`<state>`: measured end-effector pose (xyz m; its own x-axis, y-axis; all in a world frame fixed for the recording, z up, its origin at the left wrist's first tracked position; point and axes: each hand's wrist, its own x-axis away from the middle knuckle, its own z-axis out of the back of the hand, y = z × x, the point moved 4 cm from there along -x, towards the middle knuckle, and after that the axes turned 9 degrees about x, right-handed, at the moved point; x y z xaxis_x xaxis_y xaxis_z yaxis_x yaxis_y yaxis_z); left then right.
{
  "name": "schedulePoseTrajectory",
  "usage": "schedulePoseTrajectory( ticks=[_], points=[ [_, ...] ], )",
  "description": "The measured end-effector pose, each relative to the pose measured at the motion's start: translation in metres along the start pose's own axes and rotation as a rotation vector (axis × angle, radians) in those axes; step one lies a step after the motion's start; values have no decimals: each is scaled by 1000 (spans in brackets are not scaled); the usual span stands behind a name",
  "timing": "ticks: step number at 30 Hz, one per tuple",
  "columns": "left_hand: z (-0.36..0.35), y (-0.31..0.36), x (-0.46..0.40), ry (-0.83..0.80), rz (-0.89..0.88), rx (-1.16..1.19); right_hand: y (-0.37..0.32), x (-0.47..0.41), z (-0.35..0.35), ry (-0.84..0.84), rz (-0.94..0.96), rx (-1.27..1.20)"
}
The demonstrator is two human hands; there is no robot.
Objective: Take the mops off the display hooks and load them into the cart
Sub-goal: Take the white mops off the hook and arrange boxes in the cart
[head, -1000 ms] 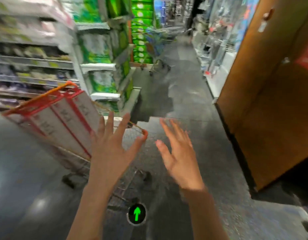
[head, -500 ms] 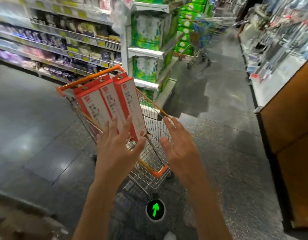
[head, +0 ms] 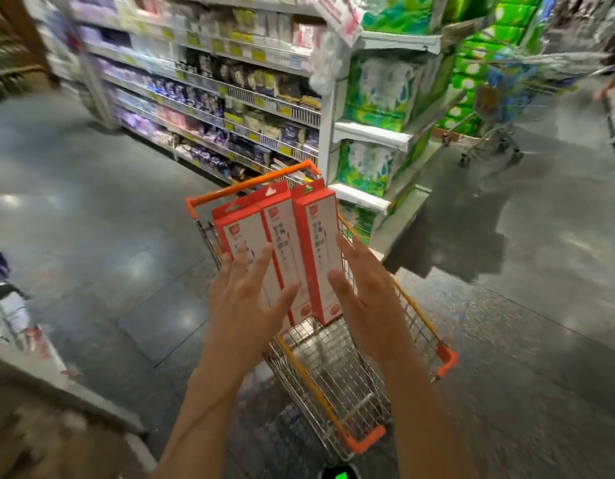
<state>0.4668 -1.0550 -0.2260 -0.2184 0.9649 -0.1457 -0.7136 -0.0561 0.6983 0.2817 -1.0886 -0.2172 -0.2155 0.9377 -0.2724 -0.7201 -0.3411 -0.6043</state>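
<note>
Two open hands at three mop boxes in a cart

The left hand (head: 245, 305) and right hand (head: 366, 299) reach with spread fingers (head: 268, 257) toward three tall red-and-white boxes (head: 282, 250) standing side by side, leaning, in an orange-rimmed wire cart (head: 333, 382) on a glossy dark floor (head: 102, 243). Shelves (head: 230, 102) of goods and green packs (head: 378, 95) stand behind; another cart (head: 496, 115) is farther off.
</note>
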Motion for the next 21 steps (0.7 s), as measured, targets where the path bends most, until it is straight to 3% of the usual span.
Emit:
schedulePoseTrajectory(
  ticks=[9,21],
  points=[
    [-47,-9,-63,-88,69,-41,45,-63,-30,-94,-56,-5],
    [-118,-49,-208,-266,107,78,107,-167,-82,-92,-323,-85]
  ],
)
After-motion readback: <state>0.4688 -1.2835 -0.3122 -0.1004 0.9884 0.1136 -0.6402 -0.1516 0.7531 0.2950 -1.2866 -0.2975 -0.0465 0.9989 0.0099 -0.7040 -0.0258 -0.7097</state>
